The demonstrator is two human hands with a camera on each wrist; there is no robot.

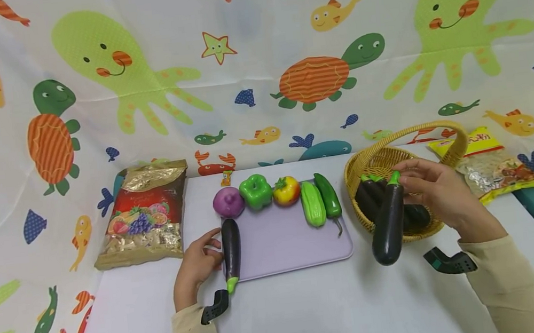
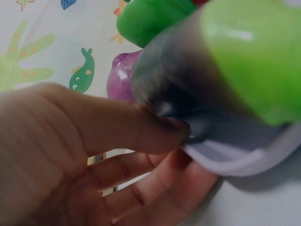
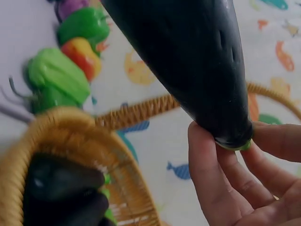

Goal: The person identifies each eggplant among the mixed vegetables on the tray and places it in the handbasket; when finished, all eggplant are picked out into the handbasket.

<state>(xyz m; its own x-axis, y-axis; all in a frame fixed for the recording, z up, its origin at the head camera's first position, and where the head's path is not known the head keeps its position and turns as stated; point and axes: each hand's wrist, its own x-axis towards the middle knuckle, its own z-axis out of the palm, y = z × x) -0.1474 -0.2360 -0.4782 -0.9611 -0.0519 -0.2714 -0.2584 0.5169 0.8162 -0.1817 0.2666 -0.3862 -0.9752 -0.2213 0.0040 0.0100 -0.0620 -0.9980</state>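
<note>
A dark eggplant (image 1: 232, 247) lies along the tray's left edge, its green stem end toward me. My left hand (image 1: 198, 267) is at its left side, fingers loosely bent; in the left wrist view the thumb (image 2: 155, 129) reaches the eggplant's side and the other fingers lie low by the tray rim. My right hand (image 1: 436, 193) pinches a second eggplant (image 1: 388, 224) by its green stem end. This eggplant hangs tilted over the front of a wicker basket (image 1: 354, 201). More eggplants (image 3: 61, 183) lie in the basket.
The lilac tray (image 1: 285, 253) has a purple onion (image 1: 228, 202), a green bell pepper (image 1: 256, 192), a red-yellow fruit (image 1: 286, 191), a cucumber (image 1: 313, 204) and a green chili (image 1: 329, 195) along its back. A red-gold bag (image 1: 143, 216) stands left; a yellow-topped packet (image 1: 493, 163) lies behind the basket.
</note>
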